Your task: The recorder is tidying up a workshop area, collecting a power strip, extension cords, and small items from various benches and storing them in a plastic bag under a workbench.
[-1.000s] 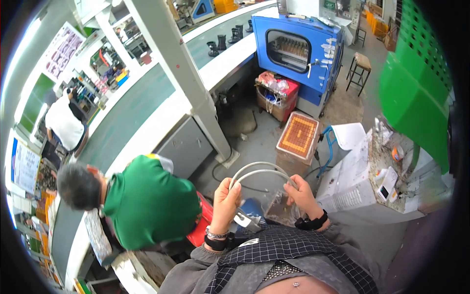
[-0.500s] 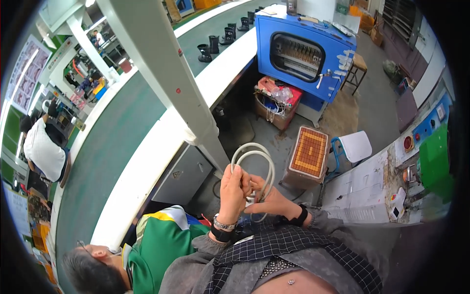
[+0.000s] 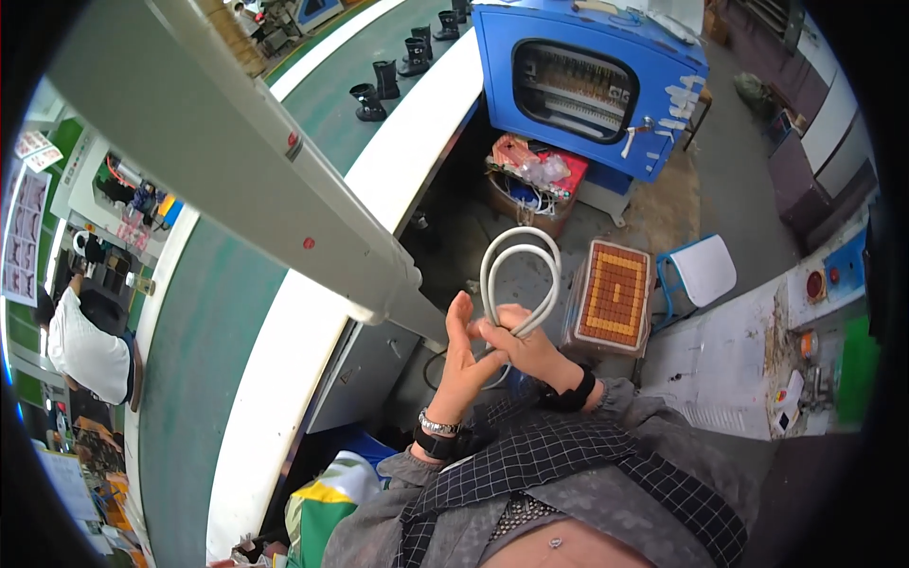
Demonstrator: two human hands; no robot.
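Note:
A pale grey cable (image 3: 524, 230), bent into a double loop, stands upright above my hands. My right hand (image 3: 538, 354) is closed around the lower part of the loop, where the strands come together. Close against it on the left is my left hand (image 3: 461, 364), its fingers stretched upward and apart from the loop. The left thumb points toward the right hand's fingers; whether it touches the cable I cannot tell. Below the hands, part of the cable hangs down and is partly hidden by them.
A slanting pale post (image 3: 346, 251) rises at the left, beside a green conveyor (image 3: 204, 350) bearing several black boots (image 3: 367, 102). Ahead stands a blue cabinet (image 3: 492, 66). To the right are a mat-topped stool (image 3: 614, 293), a white-seated chair (image 3: 703, 273) and a machine bench (image 3: 724, 346).
The left hand has loosened from the cable and its fingers have straightened. The right hand now grips the loop, which stands higher and further right. The view has shifted, and the nearby person is mostly out of sight.

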